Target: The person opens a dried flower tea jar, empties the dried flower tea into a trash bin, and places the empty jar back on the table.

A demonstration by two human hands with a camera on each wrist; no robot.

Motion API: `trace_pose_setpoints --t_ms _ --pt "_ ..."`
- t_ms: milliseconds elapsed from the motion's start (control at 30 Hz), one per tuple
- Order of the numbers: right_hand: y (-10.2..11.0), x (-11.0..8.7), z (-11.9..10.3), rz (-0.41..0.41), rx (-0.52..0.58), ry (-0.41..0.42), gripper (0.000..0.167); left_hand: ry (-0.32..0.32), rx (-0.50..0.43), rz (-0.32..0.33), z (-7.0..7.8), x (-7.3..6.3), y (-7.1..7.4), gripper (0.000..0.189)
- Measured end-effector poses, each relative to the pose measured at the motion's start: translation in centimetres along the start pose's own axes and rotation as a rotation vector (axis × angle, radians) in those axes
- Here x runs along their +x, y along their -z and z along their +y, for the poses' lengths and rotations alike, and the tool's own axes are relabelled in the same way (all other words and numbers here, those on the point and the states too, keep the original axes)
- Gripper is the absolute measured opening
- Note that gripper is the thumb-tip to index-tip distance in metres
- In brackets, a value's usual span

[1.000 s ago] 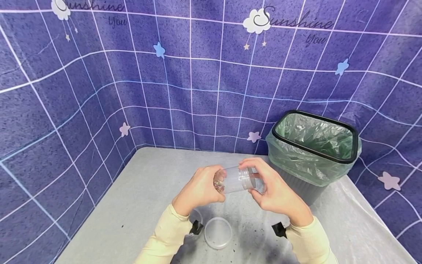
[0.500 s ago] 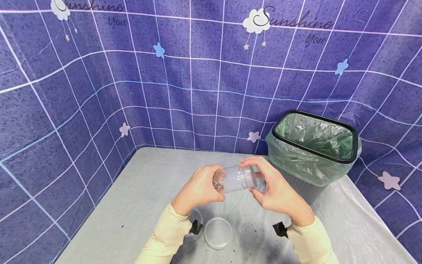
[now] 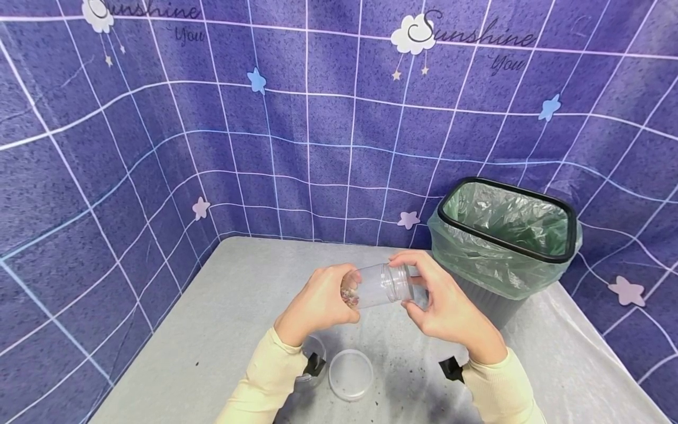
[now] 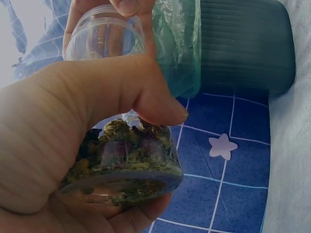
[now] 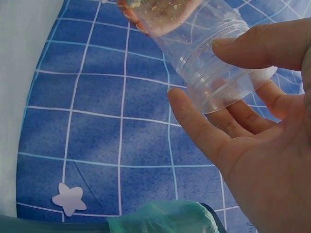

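Left hand (image 3: pixel 318 303) and right hand (image 3: pixel 447 306) gripped one jar (image 3: pixel 373 287); one clear disc (image 3: pixel 351 375) lay whole, one round piece (image 3: pixel 316 345) partly hidden.

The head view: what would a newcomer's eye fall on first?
Probably the purple-blue cloth with white grid lines, filling most of the view behind the light grey table. Next, the grey ribbed bin with its translucent green plastic liner, at the right. Then, lower middle, the clear cylindrical plastic jar, held tilted almost sideways by the left hand at its base and the right hand at its ridged end.
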State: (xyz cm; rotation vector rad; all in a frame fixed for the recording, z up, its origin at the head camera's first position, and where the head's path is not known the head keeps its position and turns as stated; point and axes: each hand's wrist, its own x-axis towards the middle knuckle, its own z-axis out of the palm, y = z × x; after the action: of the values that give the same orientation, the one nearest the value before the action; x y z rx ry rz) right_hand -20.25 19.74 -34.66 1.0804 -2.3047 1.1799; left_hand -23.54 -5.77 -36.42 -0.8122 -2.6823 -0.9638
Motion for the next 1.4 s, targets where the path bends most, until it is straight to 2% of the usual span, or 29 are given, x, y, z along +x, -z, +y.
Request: trace_pose_setpoints --t_ms 167,367,667,1067,1400 --pt "0.2 0.0 -0.1 -0.001 0.015 -0.003 0.076 0.004 -0.018 0.004 0.1 0.0 0.0 0.052" --pt "0.3 -0.1 -0.1 -0.008 -0.031 0.009 0.075 0.018 -0.047 0.004 0.0 -0.1 0.0 0.052" --pt "0.5 -0.6 0.1 0.014 -0.066 0.049 0.078 0.01 -0.025 0.008 -0.2 -0.1 0.1 0.053" --pt "1.3 -1.3 0.6 0.026 -0.128 0.045 0.077 0.035 -0.028 -0.012 -0.2 0.2 0.2 0.051" --pt "1.4 -2.0 1.2 0.013 -0.174 0.032 0.075 0.037 -0.031 0.006 -0.2 0.3 0.5 0.05"
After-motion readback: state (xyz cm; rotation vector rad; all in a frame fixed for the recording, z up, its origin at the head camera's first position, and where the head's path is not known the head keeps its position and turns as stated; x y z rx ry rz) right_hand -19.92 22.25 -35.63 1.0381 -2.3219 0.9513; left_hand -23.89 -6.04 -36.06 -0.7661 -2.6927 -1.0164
